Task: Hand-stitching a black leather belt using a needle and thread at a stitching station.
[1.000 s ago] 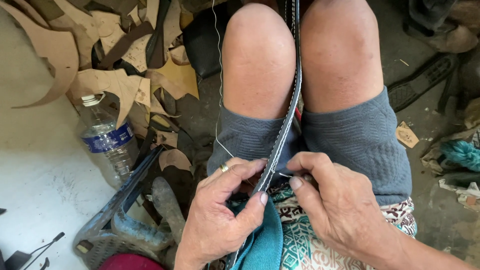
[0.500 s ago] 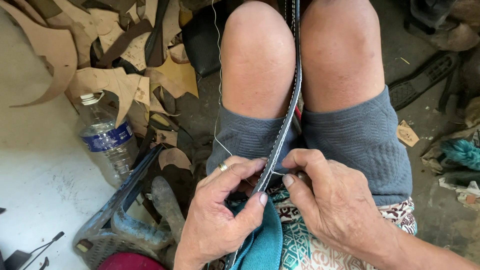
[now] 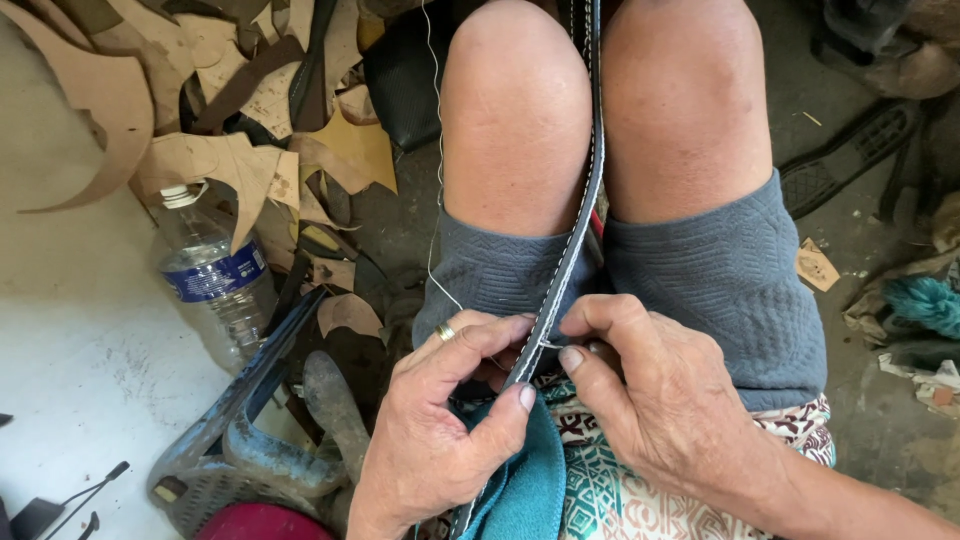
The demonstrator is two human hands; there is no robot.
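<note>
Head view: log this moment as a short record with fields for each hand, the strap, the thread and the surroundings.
left hand: pinches the strap, ring on one finger
right hand: fingertips at the strap's edge, holding something too small to identify
strap: dark, pale stitching, runs between the knees
thread: thin, white, hangs by the left knee
surroundings: plastic bottle, leather scraps on the floor

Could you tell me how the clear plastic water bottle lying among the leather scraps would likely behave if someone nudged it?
The bottle lies on its side and is round, so it would probably roll. It looks nearly empty, so likely light. The leather scraps against it might stop it.
</note>
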